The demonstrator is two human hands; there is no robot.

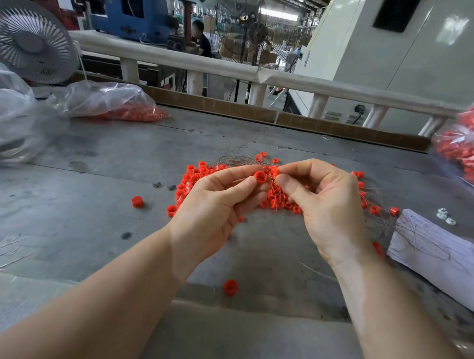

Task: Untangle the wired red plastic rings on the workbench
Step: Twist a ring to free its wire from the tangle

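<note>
A heap of small red plastic rings [192, 178] tangled with thin wires [239, 155] lies mid-bench on the grey workbench [79, 221]. My left hand [215, 205] pinches one red ring [260, 177] between thumb and fingers just above the heap. Close beside it, my right hand [322, 199] pinches another ring [275, 170] with its wire. The two held rings almost touch. Much of the heap is hidden behind my hands. Loose single rings lie at the left [137, 201] and near the front [230, 287].
Clear plastic bags of red rings sit at the back left [111, 103] and far right [468, 151]. A white paper sheet [439, 250] with wires on it lies right. A fan [30, 40] stands back left; a white rail [208, 66] runs behind the bench.
</note>
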